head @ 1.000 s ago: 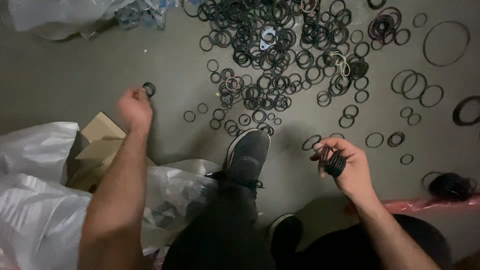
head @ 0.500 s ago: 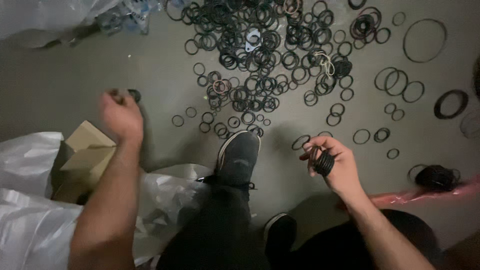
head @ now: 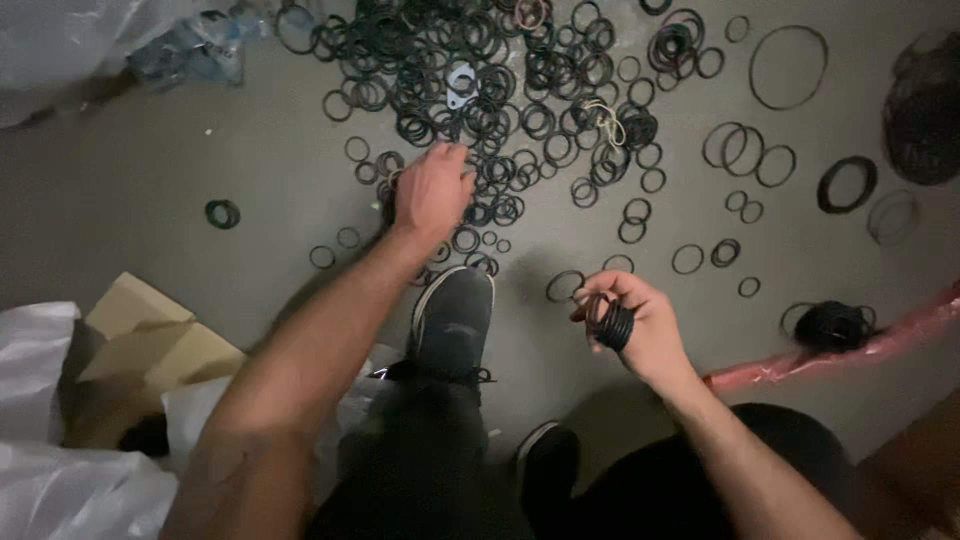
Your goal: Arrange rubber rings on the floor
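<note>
On the grey concrete floor (head: 150,190) ahead of me lies a wide scatter of black rubber rings (head: 480,70), thickest at the top centre and thinning toward my feet. My left hand (head: 432,190) reaches down into the near edge of that scatter, back of the hand up, its fingers (head: 455,160) curled down among the small rings; I cannot tell whether they have pinched one. My right hand (head: 640,325) hangs lower, near my knee, well apart from the pile, and its fingers are pressed around a bunch of black rubber rings (head: 608,322) stacked together, held at the fingertips. My dark sneaker (head: 452,320) sits flat on the floor between both hands. A single small black ring (head: 222,213) lies alone to the left, away from the heap. A brown cardboard box (head: 150,345) and crumpled white plastic sheeting (head: 50,420) sit at my lower left. To the right I see a large thin black ring (head: 789,67), a dark tangle of rings (head: 832,325), and a red plastic strip (head: 830,355) just beside it.
</note>
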